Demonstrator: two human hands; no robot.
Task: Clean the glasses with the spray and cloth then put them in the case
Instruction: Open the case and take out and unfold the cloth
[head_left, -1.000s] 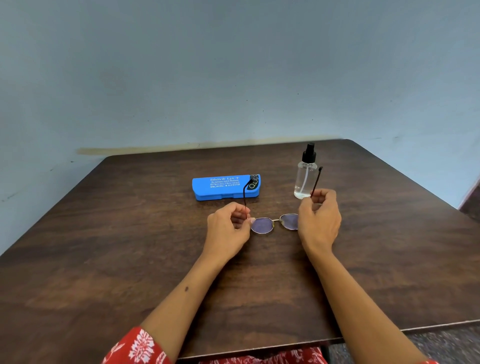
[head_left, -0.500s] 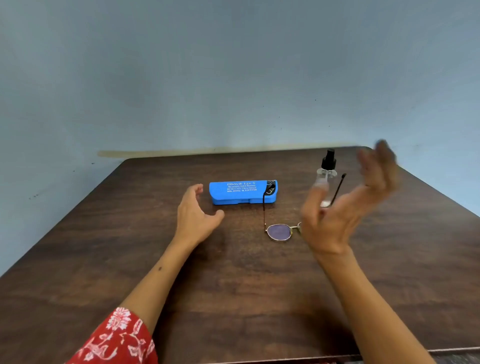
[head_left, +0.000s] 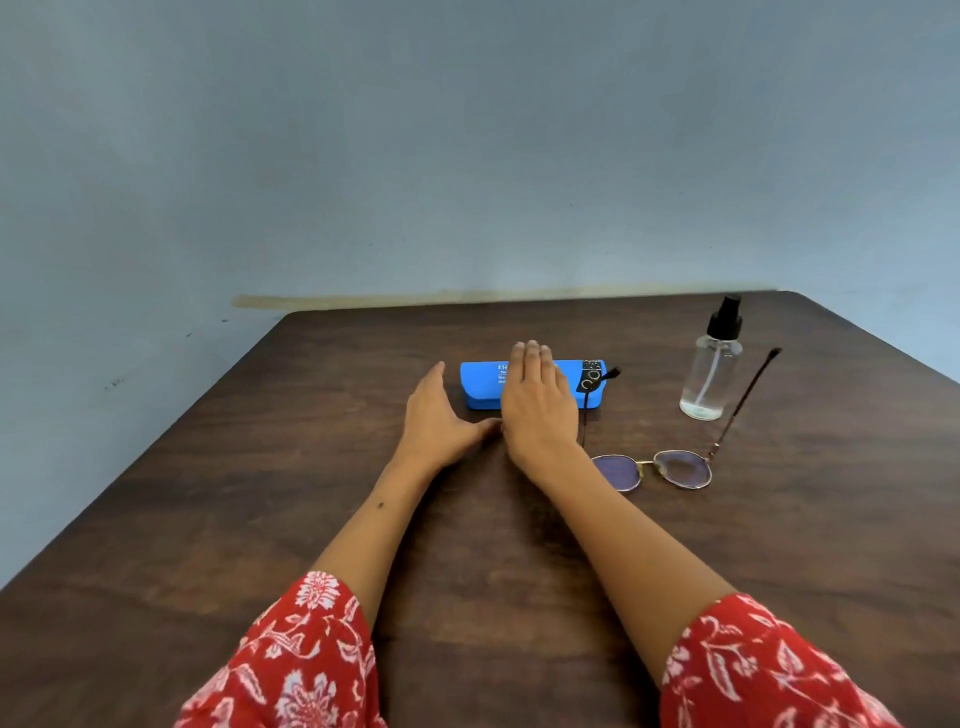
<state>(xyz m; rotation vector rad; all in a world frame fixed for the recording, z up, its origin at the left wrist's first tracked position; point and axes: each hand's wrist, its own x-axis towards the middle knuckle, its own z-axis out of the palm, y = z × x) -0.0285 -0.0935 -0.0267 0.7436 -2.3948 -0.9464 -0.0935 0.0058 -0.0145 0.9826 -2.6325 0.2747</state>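
Both hands reach for the blue case (head_left: 480, 387), which lies crosswise on the table (head_left: 208, 493) with its long axis running left to right. The right hand (head_left: 540, 402) is over its middle with fingers straight — holding nothing — while the left hand (head_left: 439, 415) sits open just beside its left end. The glasses (head_left: 654, 470) rest unfolded to the right, near the spray bottle (head_left: 711, 374) — nearest the right arm. No cloth shows.
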